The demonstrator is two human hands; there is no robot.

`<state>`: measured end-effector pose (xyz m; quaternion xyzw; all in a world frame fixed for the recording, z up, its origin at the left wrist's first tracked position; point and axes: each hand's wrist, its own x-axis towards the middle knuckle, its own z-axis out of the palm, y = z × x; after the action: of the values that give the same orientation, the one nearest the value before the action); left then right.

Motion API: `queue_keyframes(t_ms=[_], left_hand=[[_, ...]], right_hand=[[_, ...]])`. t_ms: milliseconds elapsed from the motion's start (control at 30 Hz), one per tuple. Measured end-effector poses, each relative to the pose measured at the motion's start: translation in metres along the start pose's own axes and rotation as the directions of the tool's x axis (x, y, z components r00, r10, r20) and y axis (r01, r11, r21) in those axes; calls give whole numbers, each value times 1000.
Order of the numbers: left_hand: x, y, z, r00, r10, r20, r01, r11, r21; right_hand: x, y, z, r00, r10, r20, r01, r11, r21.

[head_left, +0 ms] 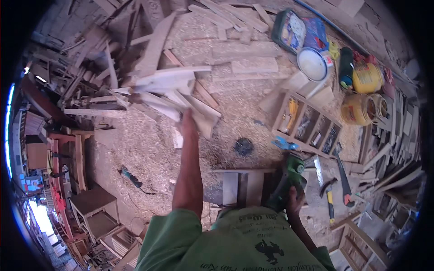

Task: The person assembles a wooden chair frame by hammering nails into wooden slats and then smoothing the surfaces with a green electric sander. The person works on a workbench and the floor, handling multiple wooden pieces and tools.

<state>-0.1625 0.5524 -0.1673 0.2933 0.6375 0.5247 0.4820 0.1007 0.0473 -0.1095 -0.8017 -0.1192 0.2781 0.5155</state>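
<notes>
My left hand (188,123) reaches forward into a pile of pale, curved pieces of wood. It appears closed on the near end of a piece of wood (168,105); the fingers are partly hidden, and the pieces beyond are smeared by motion. Close to my body on the right, my right hand (295,199) is wrapped round a green power tool (285,180). The tool rests low beside a small slatted wooden frame (242,187). A dark round object (243,146) lies in the shavings between my hands.
Shavings cover the floor. At right stand a divided wooden tray (312,126) of hardware, a white tub (312,64) and yellow jars (357,110). A hammer (329,198) lies nearby. A corded tool (130,176) and small wooden table (92,203) are at left. Scrap wood (86,58) fills the far left.
</notes>
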Motion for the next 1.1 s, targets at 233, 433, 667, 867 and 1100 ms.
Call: queue_keyframes(t_ms=[233,433,667,867,1100], left_hand=[[61,43,-14,962,-206,177,170,965,200],[19,45,-72,979,-127,157,33,866,499],[-113,17,-67,560,545,624,-816,235,528],[-191,-42,-112,438,42,898,-899,16,438],[-111,9,-281,828,-92,554,-543,-381,748]], right_hand=[[0,-40,-3,992,17,127,-18,1000,8],[-1,-39,3,992,-84,91,88,995,-45],[-2,-49,5,993,-76,85,70,995,65],[4,-44,4,984,-118,130,116,993,23],[9,-26,-6,981,-101,166,92,994,61]])
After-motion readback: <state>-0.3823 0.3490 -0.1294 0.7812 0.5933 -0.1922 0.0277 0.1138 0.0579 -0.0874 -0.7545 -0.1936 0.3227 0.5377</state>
